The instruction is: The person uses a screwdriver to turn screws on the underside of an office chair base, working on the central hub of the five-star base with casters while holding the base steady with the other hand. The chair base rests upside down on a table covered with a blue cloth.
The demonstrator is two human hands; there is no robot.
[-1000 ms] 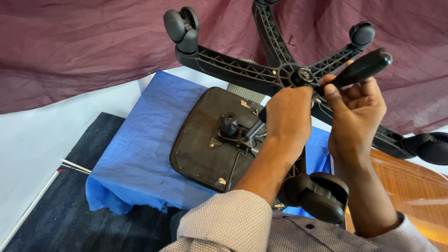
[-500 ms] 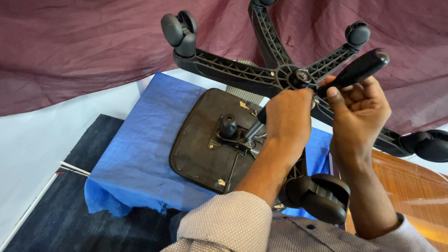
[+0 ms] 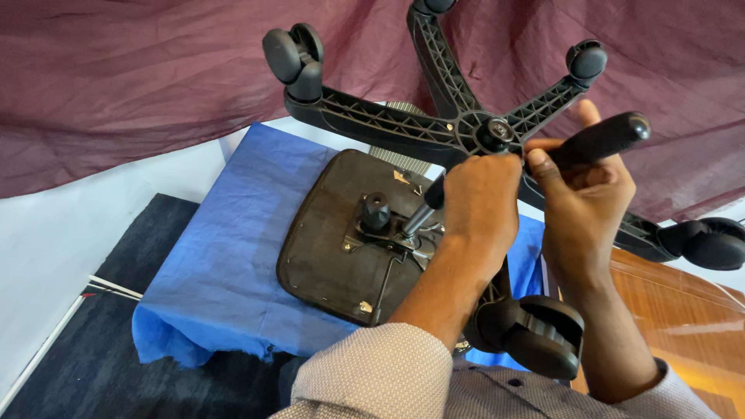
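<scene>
An office chair lies upside down with its seat underside (image 3: 334,240) on a blue cloth (image 3: 233,264). Its black five-arm wheeled base (image 3: 388,124) points up toward me. My left hand (image 3: 481,203) is wrapped around the chair's centre column (image 3: 419,217), just below the base hub (image 3: 495,133). My right hand (image 3: 583,206) grips a tool with a thick black handle (image 3: 601,140), whose working end sits by the hub, hidden behind my fingers.
A dark red cloth (image 3: 140,85) hangs behind the chair. A castor (image 3: 543,335) sits close to my forearms, another castor (image 3: 710,242) at the right. A brown wooden surface (image 3: 683,318) lies at the right, a dark mat (image 3: 93,341) at the lower left.
Both hands keep their grips near the hub. The chair base and the tool handle have shifted only slightly in the view.
</scene>
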